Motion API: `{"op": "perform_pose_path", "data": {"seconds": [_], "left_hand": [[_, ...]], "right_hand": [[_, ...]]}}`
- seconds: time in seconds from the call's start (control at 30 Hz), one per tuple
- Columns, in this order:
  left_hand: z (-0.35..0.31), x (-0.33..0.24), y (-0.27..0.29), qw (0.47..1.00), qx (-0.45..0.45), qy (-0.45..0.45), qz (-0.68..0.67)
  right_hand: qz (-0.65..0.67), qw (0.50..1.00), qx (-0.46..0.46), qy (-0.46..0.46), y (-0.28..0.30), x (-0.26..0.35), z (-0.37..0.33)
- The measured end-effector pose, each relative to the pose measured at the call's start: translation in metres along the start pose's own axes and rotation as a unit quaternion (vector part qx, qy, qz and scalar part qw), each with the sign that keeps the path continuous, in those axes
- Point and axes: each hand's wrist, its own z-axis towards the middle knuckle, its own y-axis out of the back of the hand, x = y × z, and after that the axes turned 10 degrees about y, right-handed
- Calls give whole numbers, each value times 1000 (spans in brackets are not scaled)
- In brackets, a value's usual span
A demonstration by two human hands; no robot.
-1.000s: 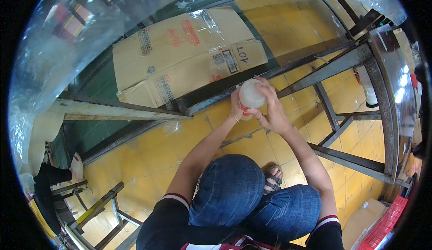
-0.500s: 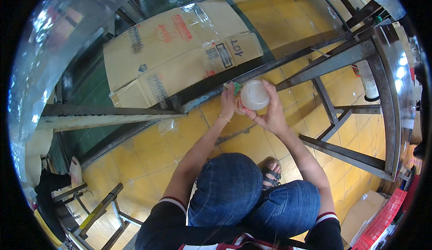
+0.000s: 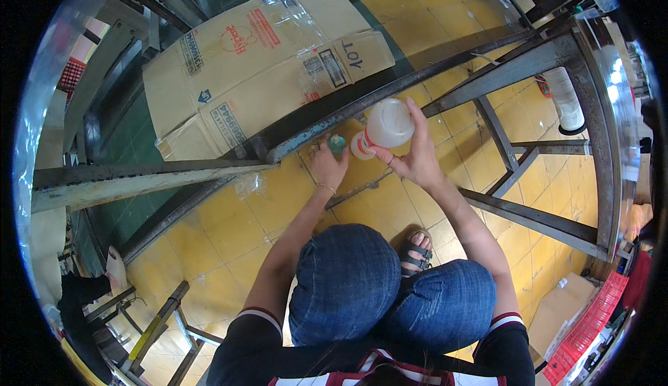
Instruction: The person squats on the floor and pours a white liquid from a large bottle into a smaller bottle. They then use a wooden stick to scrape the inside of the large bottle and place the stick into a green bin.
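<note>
A translucent white plastic bottle (image 3: 392, 122) with a red band is in my right hand (image 3: 417, 160). My thumb and fingers wrap round its right side, and the bottle is tilted with its narrower end toward the lower left. Close by on the left, my left hand (image 3: 327, 165) has its fingers curled about a small green object (image 3: 337, 144), perhaps a cap or little container. A gap separates the green object from the bottle. Both hands are over the floor, just in front of a low metal bar (image 3: 306, 141). A thin bracelet circles my left wrist.
Beyond the bar lies a flattened cardboard box (image 3: 257, 59) on a dark green surface. Metal table legs stand at the left (image 3: 153, 179) and right (image 3: 511, 73). A red plastic basket (image 3: 588, 330) and a cardboard piece (image 3: 560, 313) are at lower right; yellow tiled floor (image 3: 229, 226) lies below.
My left hand has moved left, away from the bottle, with the green object. The bottle in my right hand has tipped, showing more of its red band and narrower end.
</note>
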Motion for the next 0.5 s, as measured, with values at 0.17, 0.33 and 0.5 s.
{"op": "perform_pose_path", "data": {"seconds": [0.17, 0.33, 0.5], "left_hand": [[-21, -13, 30, 998, -7, -52, 31], [-35, -39, 42, 972, -116, -202, -40], [-17, -62, 16, 926, -10, -257, -275]], "right_hand": [[-6, 1000, 5, -12, 2, -2, 2], [26, 999, 4, -47, 4, -4, 1], [30, 998, 18, -49, 7, -3, 2]]}}
